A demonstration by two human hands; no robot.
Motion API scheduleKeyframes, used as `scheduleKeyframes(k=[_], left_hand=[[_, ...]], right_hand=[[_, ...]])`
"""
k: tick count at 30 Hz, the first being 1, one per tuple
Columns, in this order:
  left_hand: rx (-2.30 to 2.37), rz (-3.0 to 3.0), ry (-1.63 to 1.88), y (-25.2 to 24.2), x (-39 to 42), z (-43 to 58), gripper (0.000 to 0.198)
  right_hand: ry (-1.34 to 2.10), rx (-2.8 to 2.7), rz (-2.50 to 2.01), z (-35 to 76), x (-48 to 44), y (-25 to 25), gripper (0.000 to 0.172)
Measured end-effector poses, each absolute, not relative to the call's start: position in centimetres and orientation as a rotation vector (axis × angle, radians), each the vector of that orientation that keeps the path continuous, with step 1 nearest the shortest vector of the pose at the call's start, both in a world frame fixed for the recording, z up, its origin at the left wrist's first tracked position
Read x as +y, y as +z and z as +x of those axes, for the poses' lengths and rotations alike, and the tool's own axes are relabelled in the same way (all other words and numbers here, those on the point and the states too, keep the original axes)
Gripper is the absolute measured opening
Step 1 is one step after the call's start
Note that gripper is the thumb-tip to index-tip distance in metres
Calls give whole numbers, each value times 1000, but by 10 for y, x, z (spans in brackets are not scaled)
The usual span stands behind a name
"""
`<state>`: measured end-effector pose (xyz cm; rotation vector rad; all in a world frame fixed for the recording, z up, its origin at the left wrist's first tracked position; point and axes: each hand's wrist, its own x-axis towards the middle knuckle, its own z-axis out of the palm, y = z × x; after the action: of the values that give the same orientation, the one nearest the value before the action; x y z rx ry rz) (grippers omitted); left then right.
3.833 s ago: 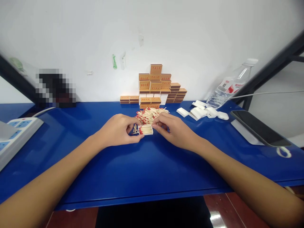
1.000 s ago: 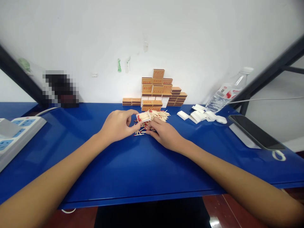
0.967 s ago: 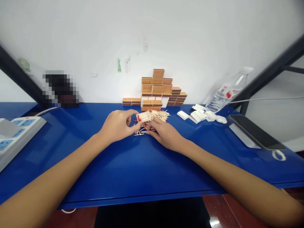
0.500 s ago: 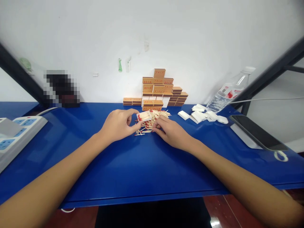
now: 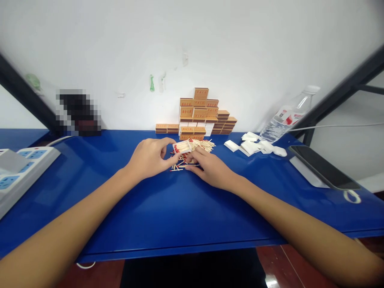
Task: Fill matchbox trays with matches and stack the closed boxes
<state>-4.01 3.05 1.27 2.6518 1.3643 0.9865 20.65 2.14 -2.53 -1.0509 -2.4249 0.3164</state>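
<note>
My left hand (image 5: 151,158) grips a small white matchbox tray (image 5: 189,149) between thumb and fingers, tilted toward me. A layer of red-tipped matches (image 5: 180,147) lies inside it. Behind and below the tray, a loose heap of matches (image 5: 207,145) spreads over the blue table (image 5: 180,208). My right hand (image 5: 210,166) is at the near right side of this heap, thumb and fingertips apart with matches around them. Its fingertips partly cover the pile, and no match is clearly held.
Stacked orange matchboxes (image 5: 199,112) stand against the wall behind the heap. White paper pieces (image 5: 250,147) lie to the right, near a leaning plastic bottle (image 5: 288,114). A phone (image 5: 325,166) rests at far right, a power strip (image 5: 30,168) at far left.
My right hand has shifted slightly left, and its thumb and fingers have spread from a near pinch. My left hand and the tray have barely moved.
</note>
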Motion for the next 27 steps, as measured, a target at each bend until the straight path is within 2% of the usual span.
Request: scheduleKeyframes(k=[11, 27], left_hand=[[1375, 2663, 988, 13, 30, -40, 27], [1368, 2668, 993, 12, 30, -40, 28]], right_hand=[[253, -2481, -1156, 217, 24, -25, 9], [410, -2513, -1189, 223, 30, -23, 9]])
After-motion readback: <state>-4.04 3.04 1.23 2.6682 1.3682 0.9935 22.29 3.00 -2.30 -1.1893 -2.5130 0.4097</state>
